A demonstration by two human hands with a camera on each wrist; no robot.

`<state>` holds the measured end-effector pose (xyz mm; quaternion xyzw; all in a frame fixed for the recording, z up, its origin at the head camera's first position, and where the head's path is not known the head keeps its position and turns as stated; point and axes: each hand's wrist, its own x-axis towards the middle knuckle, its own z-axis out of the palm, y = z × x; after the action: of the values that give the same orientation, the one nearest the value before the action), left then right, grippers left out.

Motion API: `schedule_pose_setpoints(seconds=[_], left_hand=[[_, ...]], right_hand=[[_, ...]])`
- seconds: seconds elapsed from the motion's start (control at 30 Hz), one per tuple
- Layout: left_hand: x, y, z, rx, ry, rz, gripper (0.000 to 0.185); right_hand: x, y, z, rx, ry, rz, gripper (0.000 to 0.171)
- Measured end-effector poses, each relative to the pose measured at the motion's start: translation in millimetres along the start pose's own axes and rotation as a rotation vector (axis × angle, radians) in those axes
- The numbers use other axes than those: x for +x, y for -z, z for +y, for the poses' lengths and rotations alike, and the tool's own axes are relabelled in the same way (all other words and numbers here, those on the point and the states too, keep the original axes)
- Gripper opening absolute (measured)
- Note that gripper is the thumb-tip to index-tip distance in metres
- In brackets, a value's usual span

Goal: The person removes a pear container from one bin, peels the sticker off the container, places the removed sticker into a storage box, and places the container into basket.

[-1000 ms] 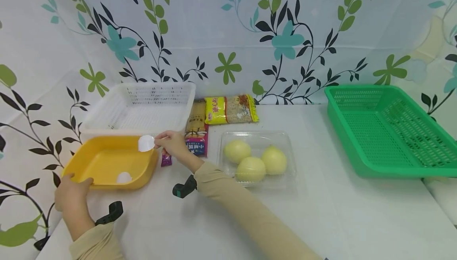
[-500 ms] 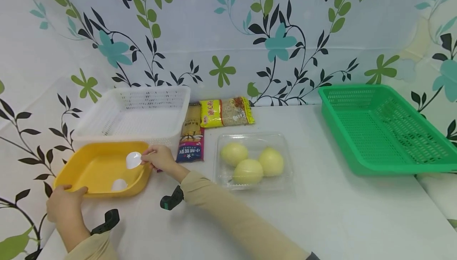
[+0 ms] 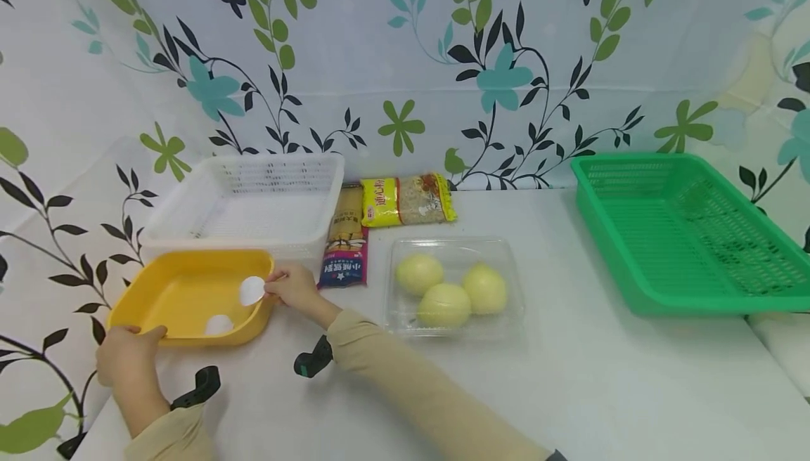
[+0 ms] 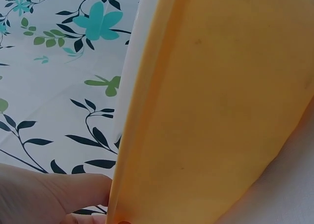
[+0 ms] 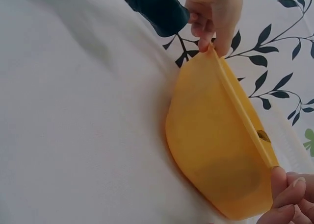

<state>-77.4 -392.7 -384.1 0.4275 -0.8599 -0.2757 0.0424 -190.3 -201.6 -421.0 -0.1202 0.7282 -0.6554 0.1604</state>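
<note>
A yellow plastic basin (image 3: pixel 190 292) sits at the left of the table. At its front left corner my left hand (image 3: pixel 129 355) grips the rim; the left wrist view shows the thumb (image 4: pixel 73 189) against the edge. Over the basin's right side, my right hand (image 3: pixel 296 287) pinches what looks like a white spoon (image 3: pixel 252 291), its rounded end above the basin. A similar white round piece (image 3: pixel 219 325) lies inside, partly hidden by the front wall. In the right wrist view, the right fingers (image 5: pixel 287 199) are close against the basin's rim; the spoon is out of sight there.
Behind the basin stands a white slotted basket (image 3: pixel 266 215). Two food packets, one brown and purple (image 3: pixel 344 250), one yellow (image 3: pixel 408 201), lie beside it. A clear box (image 3: pixel 455 250) with three pale green round fruits is central; a green basket (image 3: pixel 683 236) stands right.
My right hand has come down and nearer with the white spoon, beside the basin's right rim. A small purple packet seen earlier is now hidden. The left hand keeps its grip.
</note>
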Motion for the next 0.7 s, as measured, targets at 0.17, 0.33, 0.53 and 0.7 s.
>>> schedule_pose_setpoints(seconds=[0.17,0.33,0.53,0.7], left_hand=[[-2.1,-2.9,0.6,-0.015,0.001,-0.008,0.047],[-1.4,0.9,0.2,-0.029,-0.017,0.012,0.046],[1.8,0.0,2.0,-0.035,-0.031,0.028,0.046],[1.1,-1.5,-1.7,-0.033,-0.026,0.035,0.048]], right_hand=[[1.2,1.2,6.1,-0.014,-0.002,0.002,0.006],[-0.2,-0.2,-1.3,-0.016,-0.021,-0.019,0.006],[2.3,3.1,-1.3,-0.017,0.008,-0.033,0.009],[-0.6,6.0,3.2,-0.025,-0.009,-0.068,0.012]])
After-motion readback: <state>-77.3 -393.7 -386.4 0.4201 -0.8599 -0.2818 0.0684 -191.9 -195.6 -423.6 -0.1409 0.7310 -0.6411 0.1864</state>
